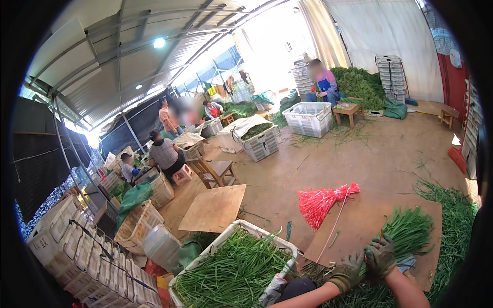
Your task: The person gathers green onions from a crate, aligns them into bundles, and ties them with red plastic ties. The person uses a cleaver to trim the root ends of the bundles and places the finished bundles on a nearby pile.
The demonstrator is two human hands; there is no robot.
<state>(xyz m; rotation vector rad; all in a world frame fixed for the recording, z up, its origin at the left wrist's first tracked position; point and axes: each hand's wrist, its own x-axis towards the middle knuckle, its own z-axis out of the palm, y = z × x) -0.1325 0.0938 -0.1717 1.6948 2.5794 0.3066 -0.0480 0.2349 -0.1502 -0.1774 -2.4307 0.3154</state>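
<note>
A bundle of long green leafy stalks (410, 231), possibly garlic chives, lies across a brown board (369, 215), leafy end pointing away to the right. My gloved left hand (347, 270) closes on its stem end. Right beside it, my gloved right hand (379, 256) grips the same bundle higher up. A thin red strip (381, 238) rises from the right hand's fingers; how it passes round the stalks is hidden. On the board's far-left edge lies a fanned bunch of red plastic ties (325, 202), with a pale cord (334, 233) running from it towards me.
Loose greens (456, 227) lie along the board's right side. A white crate full of greens (235, 269) stands at my left, by stacked crates (88, 265). A wooden chair (215, 169) and another crate (308, 119) stand farther off. Several people work there, one seated person (325, 84) at the back.
</note>
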